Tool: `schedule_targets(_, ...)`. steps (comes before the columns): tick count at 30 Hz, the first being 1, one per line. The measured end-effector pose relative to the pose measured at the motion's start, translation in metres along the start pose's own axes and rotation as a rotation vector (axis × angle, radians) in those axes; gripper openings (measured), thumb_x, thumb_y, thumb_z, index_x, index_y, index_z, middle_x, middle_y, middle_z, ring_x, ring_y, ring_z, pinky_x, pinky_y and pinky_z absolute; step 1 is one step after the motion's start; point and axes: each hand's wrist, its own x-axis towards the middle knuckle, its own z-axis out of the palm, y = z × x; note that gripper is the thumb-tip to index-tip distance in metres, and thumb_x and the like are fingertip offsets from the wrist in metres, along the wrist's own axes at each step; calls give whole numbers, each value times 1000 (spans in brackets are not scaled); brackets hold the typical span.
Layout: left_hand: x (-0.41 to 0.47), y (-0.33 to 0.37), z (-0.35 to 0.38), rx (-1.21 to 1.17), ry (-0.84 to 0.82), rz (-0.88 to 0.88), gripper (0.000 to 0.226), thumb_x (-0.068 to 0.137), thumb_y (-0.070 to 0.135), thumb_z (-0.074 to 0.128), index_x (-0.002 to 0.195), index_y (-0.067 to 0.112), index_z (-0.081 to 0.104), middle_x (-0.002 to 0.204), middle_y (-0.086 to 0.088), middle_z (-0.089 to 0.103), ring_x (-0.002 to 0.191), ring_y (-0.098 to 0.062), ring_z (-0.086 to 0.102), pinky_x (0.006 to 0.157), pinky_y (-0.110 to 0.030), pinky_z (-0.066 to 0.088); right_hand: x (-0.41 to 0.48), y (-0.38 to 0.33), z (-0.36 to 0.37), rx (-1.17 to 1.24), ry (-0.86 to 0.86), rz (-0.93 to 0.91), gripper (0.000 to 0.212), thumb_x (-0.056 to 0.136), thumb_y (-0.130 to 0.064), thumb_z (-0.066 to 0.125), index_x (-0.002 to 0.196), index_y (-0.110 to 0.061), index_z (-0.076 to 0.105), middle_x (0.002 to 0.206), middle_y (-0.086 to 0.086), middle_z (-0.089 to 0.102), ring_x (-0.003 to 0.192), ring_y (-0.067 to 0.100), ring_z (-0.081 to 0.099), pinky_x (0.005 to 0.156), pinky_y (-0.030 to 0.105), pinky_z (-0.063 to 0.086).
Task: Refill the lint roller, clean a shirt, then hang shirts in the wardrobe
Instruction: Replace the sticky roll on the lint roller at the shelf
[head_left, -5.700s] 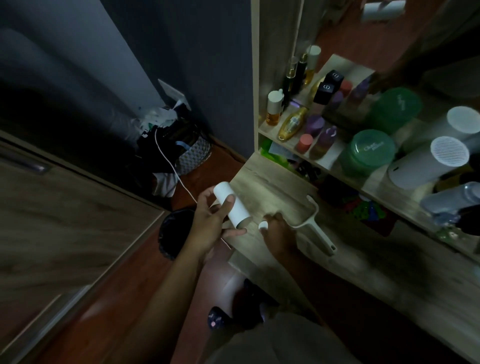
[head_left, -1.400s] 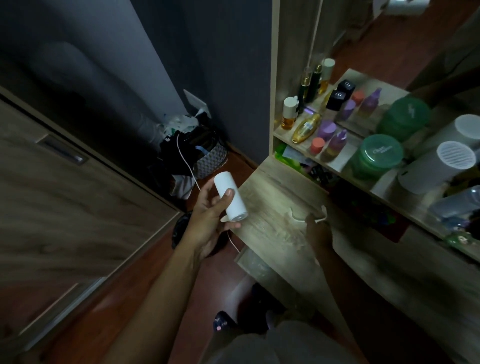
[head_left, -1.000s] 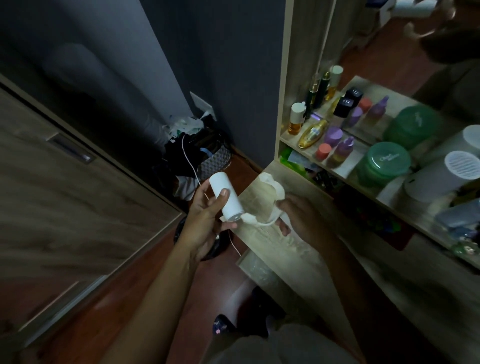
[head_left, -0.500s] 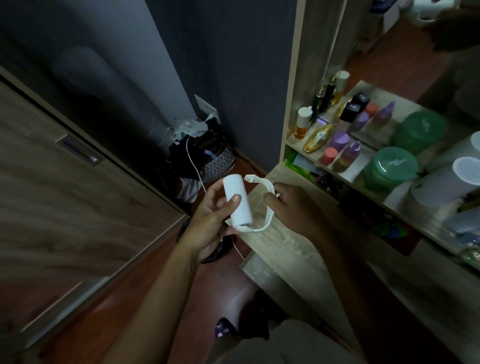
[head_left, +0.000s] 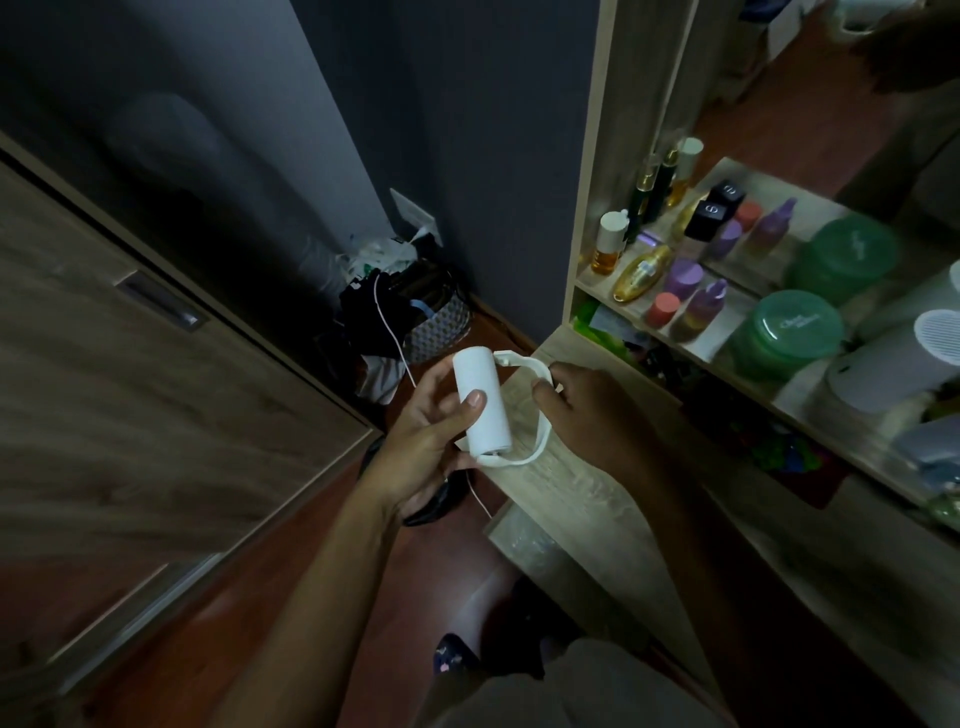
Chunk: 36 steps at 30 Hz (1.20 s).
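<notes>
Refill step: left hand grasps the white cylindrical refill roll; right hand fingers grip the white plastic roller frame w/ roll between its arms, prob. unseated. Next: snap ends in.

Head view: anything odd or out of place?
A gold bottle lies on its side on the shelf among upright bottles. The left hand holds the white roll, the right hand the roller frame; nothing damaged.
</notes>
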Motion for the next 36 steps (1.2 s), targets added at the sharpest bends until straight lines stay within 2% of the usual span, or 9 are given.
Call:
schedule_targets(8,-5,-1,2,51,-52,19,54,89,20,70,137,31,48,120,-3,71,109,-25,68,80,-54,58,-4,2,-1,-60,50,-14,32,100,-31,51,71,-19,52,58,-7,52,54,8,54,54,30,46)
schedule_targets(10,-7,-1,3,99,-64,41,51,90,16,70,134,33,49,118,0,71,107,-21,69,74,-48,61,-6,4,0,-87,57,-19,32,101,-32,50,72,-19,53,59,-6,54,55,9,56,55,29,47)
schedule_targets(14,-11,0,2,203,-116,66,59,90,11,65,141,26,41,117,-5,71,107,-22,69,73,-45,60,-13,4,4,-121,67,-58,32,101,-31,51,70,-21,49,60,-3,55,57,15,57,55,30,49)
schedule_targets(18,-15,3,2,267,-137,80,59,90,9,66,141,23,39,111,-4,73,103,-21,71,69,-40,60,-14,0,3,-146,99,-64,31,101,-32,50,75,-18,54,67,4,63,61,18,62,61,38,57)
schedule_targets(23,-21,5,1,327,-138,91,57,90,10,67,139,19,40,112,-11,72,99,-24,72,62,-34,59,-19,-4,5,-137,81,-38,32,103,-33,47,82,-12,61,71,5,66,65,18,64,64,37,58)
schedule_targets(28,-23,5,2,352,-134,126,57,89,10,69,138,21,41,115,-15,71,96,-23,72,60,-30,57,-24,-2,8,-132,155,-85,32,102,-31,49,83,-9,63,68,5,65,60,17,62,60,34,56)
schedule_targets(31,-24,1,5,350,-128,166,58,89,10,69,138,21,40,113,-13,72,98,-25,73,62,-34,58,-24,1,9,-126,218,-135,33,102,-31,50,81,-9,64,64,5,64,55,17,61,56,35,56)
schedule_targets(34,-25,-2,8,374,-115,203,59,88,10,69,138,21,41,110,-9,73,96,-22,73,61,-33,58,-23,-1,7,-151,270,-212,36,101,-34,46,79,-10,63,59,2,60,50,16,58,50,33,53)
schedule_targets(36,-26,-3,9,413,-97,242,61,89,9,69,142,20,39,113,-9,73,98,-23,72,67,-34,59,-23,-2,5,-134,292,-248,37,100,-36,45,77,-11,60,56,-1,54,47,14,53,47,29,48)
